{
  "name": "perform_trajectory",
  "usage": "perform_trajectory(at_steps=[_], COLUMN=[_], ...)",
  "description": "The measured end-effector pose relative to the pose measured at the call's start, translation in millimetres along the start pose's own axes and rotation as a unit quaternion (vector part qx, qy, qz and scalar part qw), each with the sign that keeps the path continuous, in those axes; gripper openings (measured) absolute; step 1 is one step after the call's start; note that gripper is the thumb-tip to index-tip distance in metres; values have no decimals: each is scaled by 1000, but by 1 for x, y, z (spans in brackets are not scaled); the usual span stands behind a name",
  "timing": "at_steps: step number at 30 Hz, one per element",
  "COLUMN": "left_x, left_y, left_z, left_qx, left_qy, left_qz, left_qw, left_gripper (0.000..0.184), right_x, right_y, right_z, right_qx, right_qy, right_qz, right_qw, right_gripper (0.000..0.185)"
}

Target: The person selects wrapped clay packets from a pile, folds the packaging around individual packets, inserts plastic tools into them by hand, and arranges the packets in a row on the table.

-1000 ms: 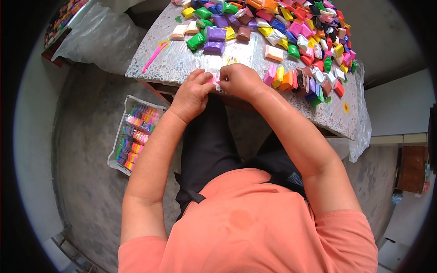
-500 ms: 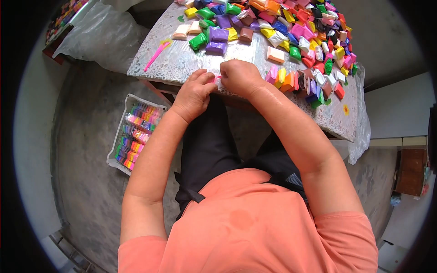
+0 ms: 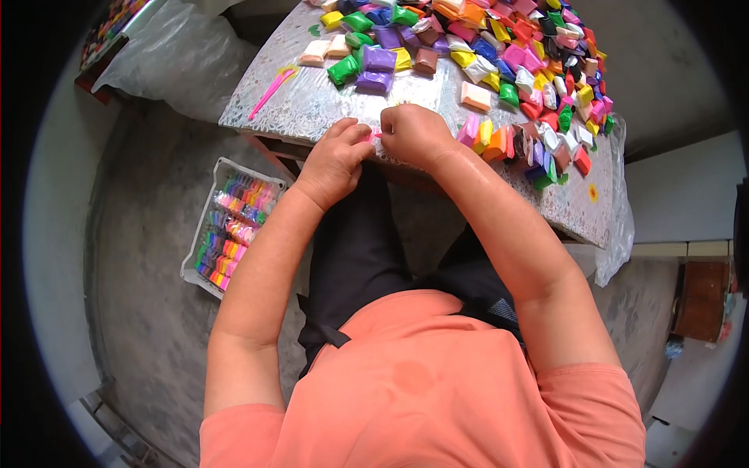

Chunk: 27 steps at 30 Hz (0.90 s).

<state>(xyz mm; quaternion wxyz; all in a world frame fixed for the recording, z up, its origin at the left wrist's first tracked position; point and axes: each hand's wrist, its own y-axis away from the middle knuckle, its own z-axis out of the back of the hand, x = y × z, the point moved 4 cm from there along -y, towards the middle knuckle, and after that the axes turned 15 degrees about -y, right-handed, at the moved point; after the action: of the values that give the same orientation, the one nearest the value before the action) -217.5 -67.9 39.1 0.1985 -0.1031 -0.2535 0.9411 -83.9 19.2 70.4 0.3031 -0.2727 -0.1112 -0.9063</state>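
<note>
At the table's near edge, my left hand (image 3: 337, 160) is closed, its thumb and fingertips pinching a small pink piece (image 3: 374, 136). Right beside it, my right hand (image 3: 417, 134) is curled into a fist against the same pink piece. Most of that piece is hidden by the fingers, so its kind does not show. A row of small coloured packets (image 3: 498, 145) stands on edge to the right of my right hand. Beyond both hands lie purple packets (image 3: 374, 82) and a peach packet (image 3: 475, 96).
A large heap of coloured packets (image 3: 523, 58) covers the far right of the lace-patterned table (image 3: 257, 82). Pink plastic sticks (image 3: 271, 93) lie at the left. A white basket (image 3: 187, 269) of packed colours stands on the floor. Clear plastic bags (image 3: 183, 62) hang at the upper left.
Both hands stay together at the table edge around the pink piece, with hardly any movement. The whole view has shifted slightly.
</note>
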Motion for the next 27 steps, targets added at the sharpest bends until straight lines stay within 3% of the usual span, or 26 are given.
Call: perform_trajectory(at_steps=[11, 20, 27], left_x=[1, 1, 0], left_y=[1, 1, 0], left_z=[-1, -2, 0], left_qx=[4, 12, 15], left_qy=[1, -13, -17], left_qz=[-2, 2, 0], left_qw=[1000, 1000, 1000], left_gripper=[39, 32, 35], right_x=[-2, -23, -29], right_y=[-4, 4, -4], right_z=[2, -14, -19], right_qx=[-30, 3, -21], right_qy=[-17, -171, -203], right_qz=[-28, -44, -45], right_qw=[999, 984, 978], right_gripper=[16, 19, 19])
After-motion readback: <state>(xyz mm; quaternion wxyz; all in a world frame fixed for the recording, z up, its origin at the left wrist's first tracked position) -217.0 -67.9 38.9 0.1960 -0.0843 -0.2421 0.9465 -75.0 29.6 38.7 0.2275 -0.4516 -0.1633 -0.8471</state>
